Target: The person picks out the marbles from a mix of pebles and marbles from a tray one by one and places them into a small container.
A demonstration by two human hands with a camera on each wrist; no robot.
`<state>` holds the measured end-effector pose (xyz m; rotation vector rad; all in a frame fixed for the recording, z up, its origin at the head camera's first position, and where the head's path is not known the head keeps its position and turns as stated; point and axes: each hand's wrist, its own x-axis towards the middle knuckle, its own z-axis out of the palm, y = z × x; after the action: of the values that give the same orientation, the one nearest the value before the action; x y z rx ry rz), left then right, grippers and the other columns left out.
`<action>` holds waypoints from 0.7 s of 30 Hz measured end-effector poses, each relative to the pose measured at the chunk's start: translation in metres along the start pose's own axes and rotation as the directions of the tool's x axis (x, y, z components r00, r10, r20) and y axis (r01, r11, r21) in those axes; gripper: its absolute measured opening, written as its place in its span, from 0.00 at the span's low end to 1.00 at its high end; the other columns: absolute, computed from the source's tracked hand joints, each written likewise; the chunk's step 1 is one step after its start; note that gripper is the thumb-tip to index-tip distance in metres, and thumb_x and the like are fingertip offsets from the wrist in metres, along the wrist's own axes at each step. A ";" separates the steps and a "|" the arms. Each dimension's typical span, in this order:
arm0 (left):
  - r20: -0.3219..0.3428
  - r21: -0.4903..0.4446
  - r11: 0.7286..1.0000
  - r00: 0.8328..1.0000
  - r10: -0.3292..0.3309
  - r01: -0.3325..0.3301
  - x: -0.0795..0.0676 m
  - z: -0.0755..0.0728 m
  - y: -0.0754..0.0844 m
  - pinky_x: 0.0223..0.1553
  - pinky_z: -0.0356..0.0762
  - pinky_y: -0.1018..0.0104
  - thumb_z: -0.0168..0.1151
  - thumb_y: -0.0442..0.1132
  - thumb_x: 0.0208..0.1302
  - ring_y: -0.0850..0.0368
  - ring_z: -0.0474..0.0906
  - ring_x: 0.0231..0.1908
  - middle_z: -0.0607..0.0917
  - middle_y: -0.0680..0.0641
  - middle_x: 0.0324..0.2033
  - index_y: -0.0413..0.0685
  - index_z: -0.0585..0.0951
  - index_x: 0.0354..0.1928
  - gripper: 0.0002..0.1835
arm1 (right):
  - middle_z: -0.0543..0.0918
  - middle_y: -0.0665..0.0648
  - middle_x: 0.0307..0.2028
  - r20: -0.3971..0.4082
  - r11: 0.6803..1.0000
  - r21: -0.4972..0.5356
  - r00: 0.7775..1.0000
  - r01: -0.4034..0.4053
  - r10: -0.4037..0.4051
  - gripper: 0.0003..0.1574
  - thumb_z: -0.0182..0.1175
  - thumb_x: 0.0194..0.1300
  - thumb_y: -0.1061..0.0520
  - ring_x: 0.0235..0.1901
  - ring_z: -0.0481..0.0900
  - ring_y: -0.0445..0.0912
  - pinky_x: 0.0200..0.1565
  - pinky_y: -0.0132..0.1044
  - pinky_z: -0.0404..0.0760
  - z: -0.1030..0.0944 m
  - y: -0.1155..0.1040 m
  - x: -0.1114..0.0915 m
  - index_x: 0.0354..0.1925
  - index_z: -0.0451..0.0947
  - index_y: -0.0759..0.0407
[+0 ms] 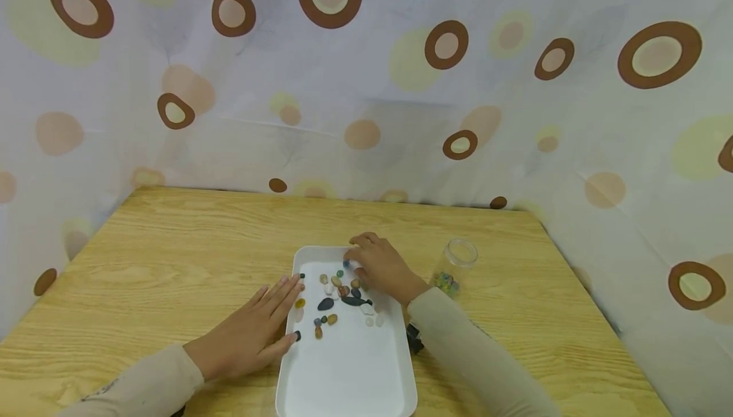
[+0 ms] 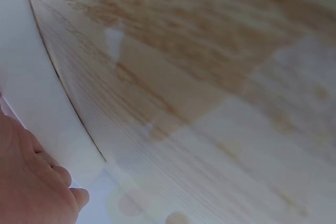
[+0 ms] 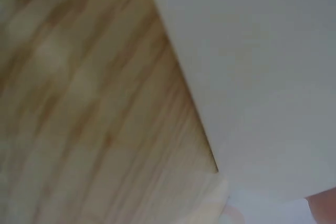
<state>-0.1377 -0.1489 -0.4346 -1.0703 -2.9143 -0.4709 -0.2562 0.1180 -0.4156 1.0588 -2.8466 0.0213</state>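
A white tray [image 1: 349, 372] lies lengthwise on the table, with several polished stones scattered over its far half. My left hand [image 1: 252, 328] rests along the tray's left rim, fingers stretched out. A small dark stone [image 1: 298, 335] sits at its thumb tip, and a yellow stone [image 1: 300, 303] lies between thumb and fingers. Bent over the far right corner, my right hand [image 1: 380, 267] has its fingertips at a small blue stone [image 1: 346, 264]; whether it pinches the stone is unclear. Near the middle lie a black oval stone [image 1: 326, 304] and a white one [image 1: 367, 309].
Right of the tray stands a clear jar [image 1: 460, 253] with colourful stones [image 1: 445, 283] in its bottom. A black object [image 1: 413, 339] shows beside the tray's right edge, partly behind the right sleeve. A patterned curtain [image 1: 361, 86] backs the wooden table [image 1: 217, 232].
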 end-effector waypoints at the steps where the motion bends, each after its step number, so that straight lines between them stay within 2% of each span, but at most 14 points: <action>1: -0.003 0.003 1.000 1.000 0.004 -0.004 0.000 0.000 0.000 0.70 0.47 0.43 0.45 0.55 0.73 0.46 0.42 0.74 0.47 0.41 0.75 0.39 0.47 0.75 0.39 | 0.75 0.55 0.59 -0.001 1.000 -0.002 1.000 -0.004 0.004 0.15 0.66 0.62 0.54 0.62 0.68 0.53 0.59 0.50 0.72 0.000 0.000 0.000 0.49 0.82 0.48; 12: 0.013 0.007 1.000 1.000 0.001 -0.001 0.003 0.000 0.000 0.71 0.46 0.45 0.44 0.56 0.73 0.48 0.40 0.74 0.45 0.43 0.75 0.40 0.46 0.75 0.39 | 0.76 0.54 0.59 -0.015 1.000 -0.001 1.000 0.001 -0.001 0.07 0.67 0.60 0.52 0.62 0.68 0.52 0.58 0.50 0.73 0.004 0.001 0.001 0.39 0.84 0.48; 21: 0.011 -0.024 1.000 1.000 -0.008 0.008 0.002 0.001 0.000 0.70 0.46 0.43 0.45 0.55 0.73 0.46 0.41 0.74 0.46 0.42 0.75 0.40 0.48 0.75 0.39 | 0.75 0.53 0.60 0.001 1.000 0.008 1.000 -0.001 0.001 0.05 0.66 0.61 0.51 0.63 0.67 0.51 0.59 0.50 0.71 0.003 0.001 -0.002 0.37 0.83 0.48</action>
<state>-0.1391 -0.1471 -0.4354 -1.0677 -2.9308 -0.5040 -0.2561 0.1198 -0.4183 1.0592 -2.8504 0.0321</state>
